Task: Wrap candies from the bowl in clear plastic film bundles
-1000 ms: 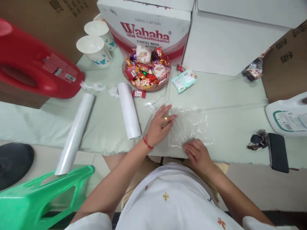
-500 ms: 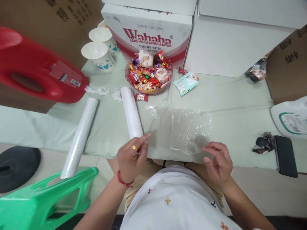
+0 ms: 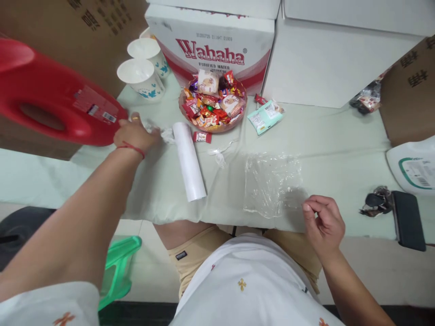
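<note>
My left hand (image 3: 136,135) reaches over crumpled clear plastic (image 3: 147,124) beside the red jug (image 3: 68,102), its thumb apart from the fingers; part of the plastic is hidden beneath it. My right hand (image 3: 324,222) is at the table's front edge, thumb and forefinger pinched together with nothing visible between them. Just left of it, a clear, wrinkled plastic packet (image 3: 268,185) lies flat. A white roll (image 3: 189,163) lies on the green cloth between my hands. Near its upper right are a red-wrapped sweet (image 3: 202,137) and a twisted plastic scrap (image 3: 220,158).
A glass bowl of sweets (image 3: 214,127) stands before the Wahaha box (image 3: 220,34). Paper cups (image 3: 139,79) are at the back left, a mint packet (image 3: 265,117) right of the bowl. Keys (image 3: 376,201), a phone (image 3: 408,220) and a white bottle (image 3: 414,167) sit at right.
My left hand has moved from the white roll's near end up and left to the crumpled plastic. My right hand has shifted slightly right, its fingers now pinched. My left arm now covers the left-hand roll.
</note>
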`<action>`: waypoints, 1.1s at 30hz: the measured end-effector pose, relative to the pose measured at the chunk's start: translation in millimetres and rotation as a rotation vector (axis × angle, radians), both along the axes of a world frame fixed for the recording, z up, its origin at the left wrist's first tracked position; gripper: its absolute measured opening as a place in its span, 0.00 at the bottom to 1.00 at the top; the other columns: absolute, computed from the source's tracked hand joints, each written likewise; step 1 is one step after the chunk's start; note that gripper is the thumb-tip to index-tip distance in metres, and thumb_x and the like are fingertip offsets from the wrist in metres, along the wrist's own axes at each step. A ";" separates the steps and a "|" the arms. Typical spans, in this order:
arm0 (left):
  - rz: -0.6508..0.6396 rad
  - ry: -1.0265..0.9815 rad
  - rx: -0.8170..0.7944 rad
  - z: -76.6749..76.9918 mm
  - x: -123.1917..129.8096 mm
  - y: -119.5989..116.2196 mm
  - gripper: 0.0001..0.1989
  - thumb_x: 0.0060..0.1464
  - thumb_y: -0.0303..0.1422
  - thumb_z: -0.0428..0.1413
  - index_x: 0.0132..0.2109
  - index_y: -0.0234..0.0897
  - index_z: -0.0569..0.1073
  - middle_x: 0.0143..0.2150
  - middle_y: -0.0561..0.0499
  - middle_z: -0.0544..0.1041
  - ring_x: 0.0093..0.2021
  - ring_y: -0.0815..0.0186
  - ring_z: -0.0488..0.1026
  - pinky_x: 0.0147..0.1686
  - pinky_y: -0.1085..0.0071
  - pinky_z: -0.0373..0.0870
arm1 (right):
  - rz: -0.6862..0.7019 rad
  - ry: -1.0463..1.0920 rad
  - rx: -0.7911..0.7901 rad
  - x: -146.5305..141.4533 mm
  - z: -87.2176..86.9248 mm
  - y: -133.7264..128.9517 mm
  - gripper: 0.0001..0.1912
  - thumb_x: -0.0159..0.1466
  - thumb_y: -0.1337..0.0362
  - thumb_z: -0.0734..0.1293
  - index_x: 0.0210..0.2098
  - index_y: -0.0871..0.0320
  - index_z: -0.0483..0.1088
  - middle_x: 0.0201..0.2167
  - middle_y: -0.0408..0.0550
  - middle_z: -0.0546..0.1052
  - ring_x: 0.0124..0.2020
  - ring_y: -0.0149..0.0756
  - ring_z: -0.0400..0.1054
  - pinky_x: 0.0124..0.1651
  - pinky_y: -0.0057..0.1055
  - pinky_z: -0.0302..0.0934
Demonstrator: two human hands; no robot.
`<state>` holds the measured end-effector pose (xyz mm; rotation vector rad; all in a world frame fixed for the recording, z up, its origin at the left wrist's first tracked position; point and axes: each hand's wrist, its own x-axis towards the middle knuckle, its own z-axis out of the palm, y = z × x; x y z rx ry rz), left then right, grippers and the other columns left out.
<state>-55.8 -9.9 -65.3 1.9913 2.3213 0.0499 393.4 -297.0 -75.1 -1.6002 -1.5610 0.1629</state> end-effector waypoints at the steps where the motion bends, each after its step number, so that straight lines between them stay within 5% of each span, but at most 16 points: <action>1: 0.090 0.012 -0.047 1.8 3.8 5.3 0.33 0.68 0.45 0.48 0.69 0.22 0.59 0.63 0.34 0.68 0.56 0.49 0.69 0.57 0.48 0.65 | 0.005 -0.005 -0.007 0.7 -1.2 -1.1 0.05 0.68 0.68 0.69 0.40 0.52 0.76 0.39 0.49 0.75 0.33 0.35 0.70 0.26 0.30 0.61; 3: 0.227 0.042 -0.061 6.3 11.9 8.2 0.27 0.67 0.44 0.50 0.63 0.28 0.71 0.58 0.41 0.76 0.53 0.53 0.70 0.55 0.53 0.67 | 0.006 -0.015 -0.027 3.2 -3.9 -3.4 0.05 0.68 0.69 0.69 0.40 0.52 0.76 0.38 0.49 0.75 0.33 0.35 0.70 0.24 0.29 0.59; 5: 0.207 0.023 0.007 8.7 18.7 3.6 0.25 0.69 0.43 0.48 0.60 0.30 0.75 0.52 0.43 0.79 0.50 0.56 0.70 0.54 0.56 0.67 | 0.001 -0.014 -0.047 6.7 -7.3 -4.8 0.05 0.68 0.69 0.69 0.40 0.53 0.76 0.39 0.49 0.75 0.34 0.35 0.71 0.25 0.29 0.60; 10: -0.097 -0.156 -0.014 -2.2 26.4 -17.7 0.25 0.71 0.39 0.44 0.67 0.33 0.69 0.48 0.49 0.79 0.47 0.64 0.71 0.54 0.68 0.66 | 0.020 0.019 -0.058 9.2 -10.8 0.9 0.05 0.68 0.69 0.69 0.40 0.53 0.76 0.39 0.48 0.75 0.35 0.35 0.71 0.27 0.29 0.61; 13: -0.144 -0.113 0.001 -4.1 26.0 -26.4 0.20 0.67 0.35 0.49 0.60 0.33 0.75 0.50 0.48 0.79 0.46 0.64 0.72 0.54 0.69 0.67 | 0.053 0.012 -0.052 7.2 -7.3 7.5 0.06 0.67 0.70 0.69 0.41 0.52 0.77 0.39 0.48 0.75 0.30 0.31 0.69 0.24 0.28 0.58; 17: -0.030 -0.073 0.283 16.7 40.9 -44.7 0.18 0.65 0.33 0.49 0.54 0.32 0.77 0.47 0.45 0.80 0.44 0.63 0.72 0.50 0.69 0.68 | 0.054 -0.004 -0.046 7.2 -4.7 10.8 0.06 0.67 0.69 0.69 0.40 0.52 0.77 0.39 0.47 0.75 0.27 0.29 0.66 0.24 0.28 0.58; 19: -0.158 -0.071 0.325 28.6 63.4 -60.5 0.18 0.66 0.35 0.49 0.55 0.34 0.77 0.50 0.44 0.78 0.44 0.63 0.73 0.49 0.68 0.68 | 0.040 0.004 -0.057 6.6 -6.1 10.7 0.05 0.68 0.69 0.69 0.40 0.53 0.77 0.38 0.47 0.75 0.29 0.30 0.68 0.24 0.28 0.59; 22: -0.471 -0.038 0.040 34.0 109.0 -82.3 0.18 0.68 0.39 0.49 0.58 0.41 0.76 0.56 0.45 0.76 0.48 0.58 0.75 0.43 0.67 0.69 | 0.023 0.015 -0.075 2.6 -8.4 10.7 0.04 0.68 0.68 0.69 0.39 0.53 0.76 0.37 0.48 0.75 0.30 0.32 0.69 0.24 0.28 0.60; 26: -0.688 0.141 -0.209 23.2 145.3 -88.5 0.19 0.70 0.40 0.46 0.59 0.44 0.76 0.60 0.42 0.72 0.53 0.51 0.75 0.39 0.64 0.70 | 0.086 -0.030 -0.041 -0.9 -7.1 10.7 0.05 0.68 0.70 0.69 0.40 0.53 0.76 0.38 0.47 0.76 0.27 0.28 0.67 0.24 0.27 0.59; 29: -0.674 0.242 -0.281 21.2 137.3 -83.5 0.20 0.71 0.35 0.43 0.54 0.41 0.79 0.57 0.39 0.74 0.53 0.49 0.75 0.39 0.62 0.71 | 0.112 -0.048 -0.020 3.7 -6.7 9.3 0.07 0.67 0.72 0.70 0.41 0.54 0.76 0.39 0.46 0.75 0.25 0.25 0.65 0.24 0.26 0.59; 33: -0.649 0.076 -0.277 37.0 116.7 -83.2 0.24 0.69 0.45 0.49 0.68 0.50 0.71 0.71 0.43 0.65 0.56 0.52 0.76 0.44 0.63 0.74 | 0.069 -0.021 -0.036 10.7 -10.4 8.3 0.07 0.67 0.73 0.70 0.41 0.55 0.76 0.40 0.46 0.75 0.26 0.24 0.65 0.24 0.25 0.59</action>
